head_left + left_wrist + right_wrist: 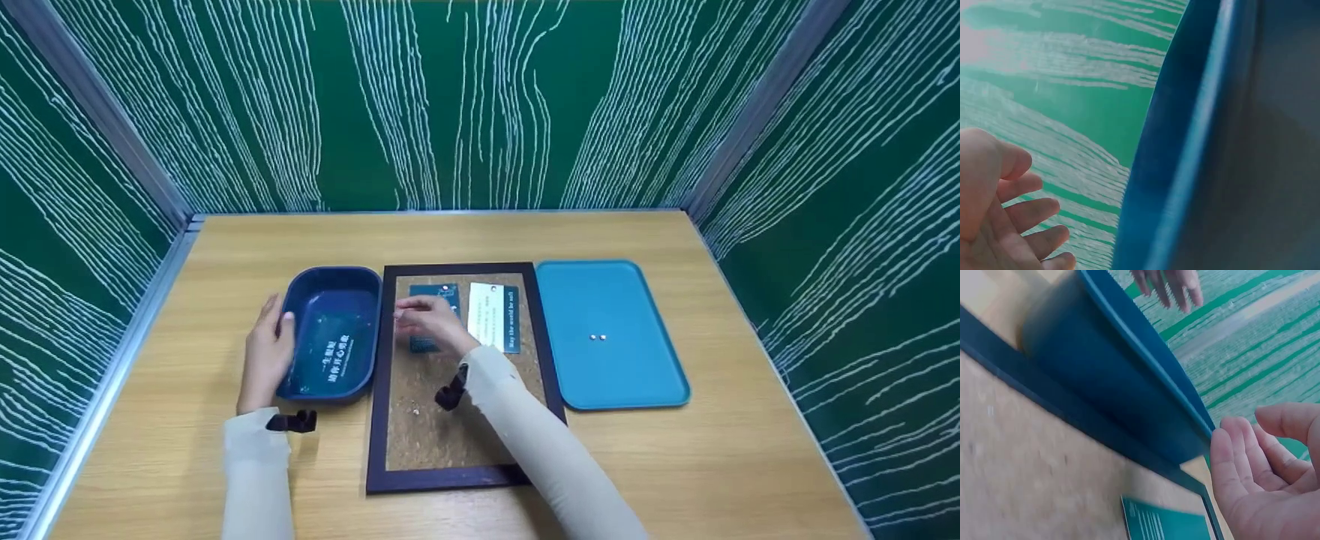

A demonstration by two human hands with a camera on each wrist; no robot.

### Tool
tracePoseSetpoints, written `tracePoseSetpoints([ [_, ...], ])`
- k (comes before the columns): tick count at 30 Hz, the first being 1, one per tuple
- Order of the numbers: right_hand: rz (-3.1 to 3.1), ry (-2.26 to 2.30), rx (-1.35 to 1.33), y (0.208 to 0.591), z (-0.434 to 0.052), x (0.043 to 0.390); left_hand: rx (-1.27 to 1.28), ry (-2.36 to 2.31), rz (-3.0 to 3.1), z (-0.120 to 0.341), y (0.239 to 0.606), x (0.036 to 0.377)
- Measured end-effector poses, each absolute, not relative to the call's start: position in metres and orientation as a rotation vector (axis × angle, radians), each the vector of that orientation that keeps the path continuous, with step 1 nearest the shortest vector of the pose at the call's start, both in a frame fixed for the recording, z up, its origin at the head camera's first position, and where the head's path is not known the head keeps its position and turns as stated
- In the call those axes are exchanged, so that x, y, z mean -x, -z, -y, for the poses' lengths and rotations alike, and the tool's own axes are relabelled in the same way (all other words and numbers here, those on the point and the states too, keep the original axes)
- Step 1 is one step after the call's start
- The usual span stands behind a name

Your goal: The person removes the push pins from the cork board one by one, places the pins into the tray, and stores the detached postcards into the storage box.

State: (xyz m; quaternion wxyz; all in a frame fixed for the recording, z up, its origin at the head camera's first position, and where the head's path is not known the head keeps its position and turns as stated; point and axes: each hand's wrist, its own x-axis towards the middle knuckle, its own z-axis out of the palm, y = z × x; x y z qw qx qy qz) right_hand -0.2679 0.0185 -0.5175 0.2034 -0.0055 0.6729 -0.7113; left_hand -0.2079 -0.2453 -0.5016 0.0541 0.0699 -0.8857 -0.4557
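Green card (431, 319) lies under right hand (431, 322) on corkboard (450, 427).

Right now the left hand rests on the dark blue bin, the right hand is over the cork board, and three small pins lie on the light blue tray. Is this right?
Not quite: the head view shows two pins on the light blue tray, not three. The left hand does rest on the dark blue bin, and the right hand is over the cork board.

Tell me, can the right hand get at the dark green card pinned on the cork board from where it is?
Probably yes: the right hand hovers open just over the dark green card on the cork board, with nothing between them.
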Motion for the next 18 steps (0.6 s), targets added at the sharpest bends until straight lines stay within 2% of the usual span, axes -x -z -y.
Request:
tracePoseSetpoints([
  [11, -1.962, 1.968, -0.027, 0.528, -0.076, 0.28, 0.181, 0.962, 2.725, 0.181, 0.48, 0.212],
  [18, -2.001, 1.975, -0.114, 0.532, -0.11, 0.288, 0.32, 0.82, 2.752, 0.134, 0.48, 0.217],
])
